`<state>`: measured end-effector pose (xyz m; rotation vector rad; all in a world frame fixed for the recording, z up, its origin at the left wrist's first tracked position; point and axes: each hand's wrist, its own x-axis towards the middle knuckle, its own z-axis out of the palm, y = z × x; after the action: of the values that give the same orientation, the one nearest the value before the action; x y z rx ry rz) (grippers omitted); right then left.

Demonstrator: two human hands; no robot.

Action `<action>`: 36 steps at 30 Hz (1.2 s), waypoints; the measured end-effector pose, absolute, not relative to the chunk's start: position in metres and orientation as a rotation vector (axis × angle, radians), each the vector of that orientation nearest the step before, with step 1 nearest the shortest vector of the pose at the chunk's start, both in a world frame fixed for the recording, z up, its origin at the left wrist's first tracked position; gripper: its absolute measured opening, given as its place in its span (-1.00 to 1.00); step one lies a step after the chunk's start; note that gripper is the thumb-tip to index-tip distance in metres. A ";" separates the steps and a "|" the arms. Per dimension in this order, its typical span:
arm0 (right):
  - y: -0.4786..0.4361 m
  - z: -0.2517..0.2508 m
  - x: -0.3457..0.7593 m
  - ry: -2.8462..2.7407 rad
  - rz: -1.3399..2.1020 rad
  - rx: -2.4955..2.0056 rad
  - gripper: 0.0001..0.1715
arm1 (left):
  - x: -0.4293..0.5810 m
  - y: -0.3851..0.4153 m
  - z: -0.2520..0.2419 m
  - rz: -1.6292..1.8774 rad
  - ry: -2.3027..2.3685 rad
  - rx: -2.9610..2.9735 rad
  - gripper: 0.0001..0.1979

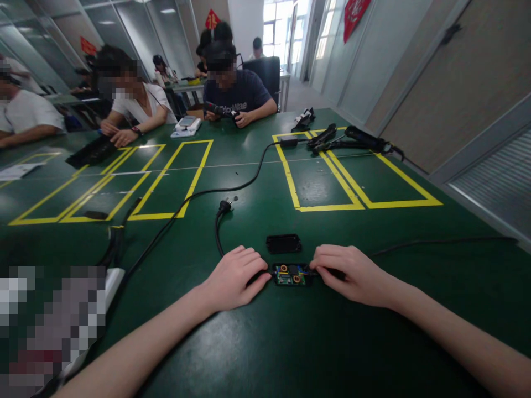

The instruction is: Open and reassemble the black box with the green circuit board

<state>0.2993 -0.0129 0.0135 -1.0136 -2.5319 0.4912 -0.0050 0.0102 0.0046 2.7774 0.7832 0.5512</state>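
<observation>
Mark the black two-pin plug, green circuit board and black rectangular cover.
Black two-pin plug [224, 207]: head view, on its body.
Green circuit board [290, 275]: head view, near its middle.
Black rectangular cover [284, 244]: head view, upward face.

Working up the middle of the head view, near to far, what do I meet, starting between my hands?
Open black case with circuit board → black shell → yellow-taped rectangles at right → person in a dark blue shirt.
</observation>
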 end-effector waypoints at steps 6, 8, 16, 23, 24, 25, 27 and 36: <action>-0.014 0.016 0.297 -2.481 0.567 -0.970 -0.78 | -0.005 0.010 0.004 0.568 0.764 2.764 -0.68; -0.015 0.016 0.297 -2.477 0.611 -0.952 -0.88 | -0.005 0.010 0.005 0.584 0.743 2.752 -0.68; -0.017 0.010 0.297 -2.473 0.631 -0.955 -0.90 | -0.008 0.010 0.004 0.600 0.688 2.756 -0.74; -0.014 0.009 0.297 -2.448 0.527 -0.984 -0.77 | -0.008 0.010 0.006 0.591 0.675 2.747 -0.78; -0.013 0.009 0.297 -2.444 0.523 -1.005 -0.78 | -0.007 0.010 0.006 0.601 0.669 2.751 -0.78; -0.013 0.009 0.296 -2.435 0.523 -1.021 -0.80 | -0.007 0.010 0.006 0.619 0.665 2.756 -0.78; -0.013 0.009 0.296 -2.418 0.527 -1.039 -0.82 | -0.007 0.010 0.005 0.660 0.662 2.759 -0.77; -0.013 0.010 0.294 -2.357 0.584 -1.058 -0.93 | -0.007 0.011 0.005 0.661 0.630 2.727 -0.79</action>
<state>0.2941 -0.0128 0.0095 -1.0579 -2.3569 0.5836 -0.0071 0.0106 0.0054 2.7269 0.6301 0.6613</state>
